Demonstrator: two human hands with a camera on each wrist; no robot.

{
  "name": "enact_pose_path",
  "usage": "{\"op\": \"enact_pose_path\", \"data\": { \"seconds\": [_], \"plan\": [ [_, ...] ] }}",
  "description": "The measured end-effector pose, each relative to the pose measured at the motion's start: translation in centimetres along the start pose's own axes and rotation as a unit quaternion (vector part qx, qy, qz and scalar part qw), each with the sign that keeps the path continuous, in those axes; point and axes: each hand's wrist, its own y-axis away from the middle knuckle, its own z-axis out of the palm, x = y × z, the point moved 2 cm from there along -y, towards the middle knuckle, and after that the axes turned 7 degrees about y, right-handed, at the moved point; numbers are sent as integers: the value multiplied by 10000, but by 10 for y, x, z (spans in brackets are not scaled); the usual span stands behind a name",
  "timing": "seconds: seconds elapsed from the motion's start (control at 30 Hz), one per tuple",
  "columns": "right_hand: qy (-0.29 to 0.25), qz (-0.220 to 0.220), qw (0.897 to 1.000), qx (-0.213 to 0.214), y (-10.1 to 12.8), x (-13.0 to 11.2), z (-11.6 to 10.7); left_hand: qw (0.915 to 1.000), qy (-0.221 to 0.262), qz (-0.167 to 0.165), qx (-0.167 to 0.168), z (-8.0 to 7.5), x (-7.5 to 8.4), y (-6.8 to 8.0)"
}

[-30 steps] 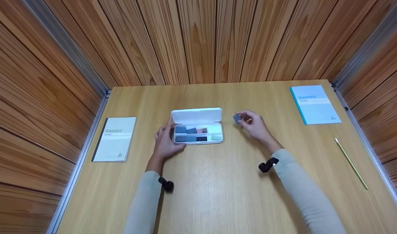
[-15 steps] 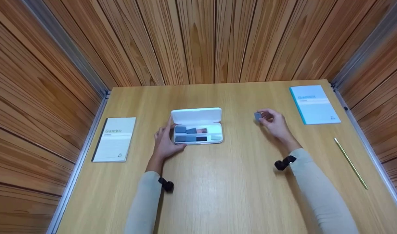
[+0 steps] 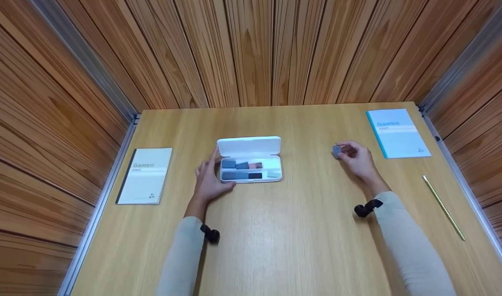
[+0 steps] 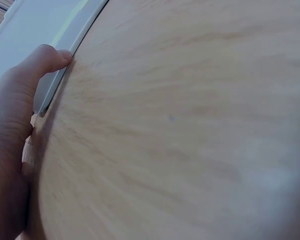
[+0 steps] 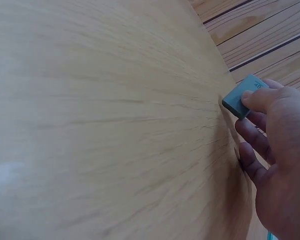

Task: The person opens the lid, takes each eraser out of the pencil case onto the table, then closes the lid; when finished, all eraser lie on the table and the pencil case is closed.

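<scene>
Grey eraser (image 3: 337,151) sits pinched in the right hand (image 3: 360,161) fingertips, low over the table (image 3: 275,230), well right of the case (image 3: 251,164); left hand (image 3: 208,181) fingers lie straight against the case's left end.

The table (image 3: 275,230) is pale wood-grain laminate, smooth with a soft sheen. The walls (image 3: 251,49) around it are darker, reddish wood boards with strong grain, joined at the corners by matt grey metal strips (image 3: 86,61). The open case (image 3: 251,159) looks like smooth white plastic, slightly glossy. The small block (image 5: 242,96) in the right hand (image 3: 358,158) is matt blue-grey, rubbery-looking. Both booklets (image 3: 146,174) have smooth paper covers. The sleeves (image 3: 181,259) are soft beige cloth.
</scene>
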Motion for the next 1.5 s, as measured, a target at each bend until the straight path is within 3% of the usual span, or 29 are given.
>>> {"op": "enact_pose_path", "data": {
  "seconds": [0.6,0.9,1.1,1.5],
  "plan": [
    [113,271,9994,-198,1,3,1,9999,50,-137,-10,0,1,-1],
    [-23,309,9987,-395,4,-7,-6,9999,86,-84,-32,1,-1,-1],
    [15,76,9990,-441,5,-17,-1,10000,41,-50,-9,0,-1,-1],
    [-10,-569,9958,-717,11,-40,34,9999,3,-93,51,0,3,0]
  ]
}}
